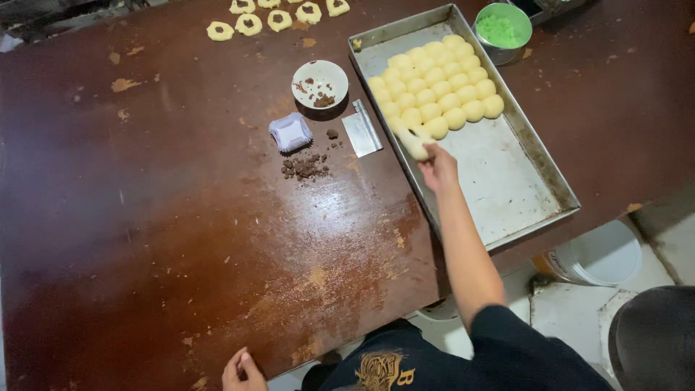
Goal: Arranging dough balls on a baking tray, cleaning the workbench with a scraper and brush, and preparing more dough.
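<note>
Head view, looking down on a dark brown counter (181,232) with worn, scuffed patches. Right hand (438,168) reaches over the near rim of a rectangular metal tray (528,188) and grips a pale yellow piece of dough (415,143) between its fingertips, at the tray's left edge. Just beyond it, rows of dough balls (438,83) sit packed together in the far half of the tray; the near half is bare metal. Left hand (242,371) rests at the counter's near edge, fingers curled, holding nothing visible.

Left of the tray, lying flat on the counter: a steel scraper (362,130), a small white bowl (320,83) with brown crumbs inside, a stack of white paper cups (290,132), and a loose pile of brown filling (304,167). Shaped dough rings (279,16) with dark centres line the far edge. A round metal cup holding green paste (501,30) stands touching the tray's far corner. A white bucket (597,257) stands on the floor below the tray.
</note>
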